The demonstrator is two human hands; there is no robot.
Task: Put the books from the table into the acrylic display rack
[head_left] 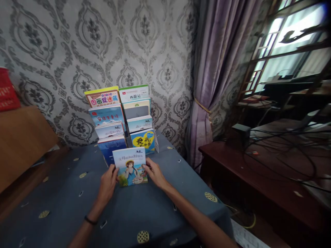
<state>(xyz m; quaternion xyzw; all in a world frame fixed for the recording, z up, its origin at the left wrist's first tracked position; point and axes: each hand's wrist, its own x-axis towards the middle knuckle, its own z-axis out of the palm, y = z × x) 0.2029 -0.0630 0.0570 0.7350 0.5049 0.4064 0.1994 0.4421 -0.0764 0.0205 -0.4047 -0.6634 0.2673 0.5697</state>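
Through the head camera, I'm holding an illustrated paperback (pixel 131 172) by both sides: my left grip (pixel 107 179) is pinching the left edge, my right grip (pixel 156 175) the right, each closed to the book's thickness. It's facing me in front of two tiered columns of books (pixel 107 116), which are standing on the blue cloth-covered tabletop (pixel 134 213) near the patterned wall (pixel 165 44).

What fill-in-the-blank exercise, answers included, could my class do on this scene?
The left hand and right hand hold a book whose cover shows a hat coloured ____.
A dark band circles the ____ arm.
Behind it, other books stand in ____ columns.
The curtain hangs to the ____ of the books.
Missing words: yellow; left; two; right.
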